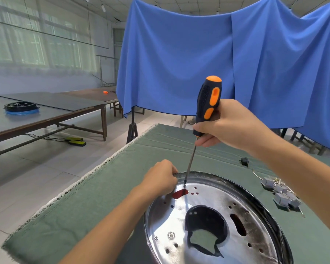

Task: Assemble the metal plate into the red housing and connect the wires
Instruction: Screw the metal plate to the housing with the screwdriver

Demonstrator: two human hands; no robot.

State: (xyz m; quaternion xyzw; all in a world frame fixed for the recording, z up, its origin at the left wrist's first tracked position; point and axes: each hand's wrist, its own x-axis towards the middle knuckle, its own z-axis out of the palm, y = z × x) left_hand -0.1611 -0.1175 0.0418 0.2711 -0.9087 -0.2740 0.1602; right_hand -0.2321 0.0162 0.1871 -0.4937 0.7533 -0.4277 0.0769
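A round shiny metal plate [204, 204] with a large centre hole and several small holes lies low in the middle of the view. Red housing [180, 193] shows through an oval slot near the plate's far edge. My right hand [227, 126] grips the black-and-orange handle of a screwdriver [208, 103], which stands nearly upright with its tip in a hole at the plate's far rim. My left hand [160, 180] has its fingers curled over that rim, right beside the tip. Any screw under the tip is hidden.
The plate rests on a table under a green cloth [95, 199]. Several grey connector blocks with wires [282, 193] lie to the right, and a small black switch [244, 161] lies behind them. A blue curtain [198, 60] hangs beyond the table. Another long table [46, 115] stands at the left.
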